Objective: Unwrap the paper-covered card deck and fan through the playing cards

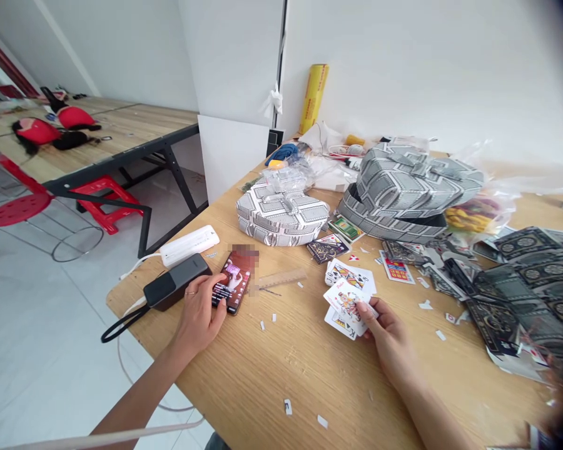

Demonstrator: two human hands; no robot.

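Observation:
Playing cards [344, 301], fanned and face up, are pinched in my right hand [385, 334]; a joker is on top and a king shows below. Just behind them more cards [363, 279] lie face up on the wooden table [281, 369]. On the left, a phone [234, 290] with a lit screen lies on the table. My left hand [201, 314] rests over its lower left part, fingers apart and fingertips on the screen, holding nothing. Beside that hand is a black power bank [176, 282] with a strap.
A white power strip [190, 245] and a ruler [281, 279] lie near the phone. Patterned grey boxes [284, 215] stand farther back. Dark card packs [492, 325] and paper scraps cover the right side. A red stool [107, 203] stands on the floor at left.

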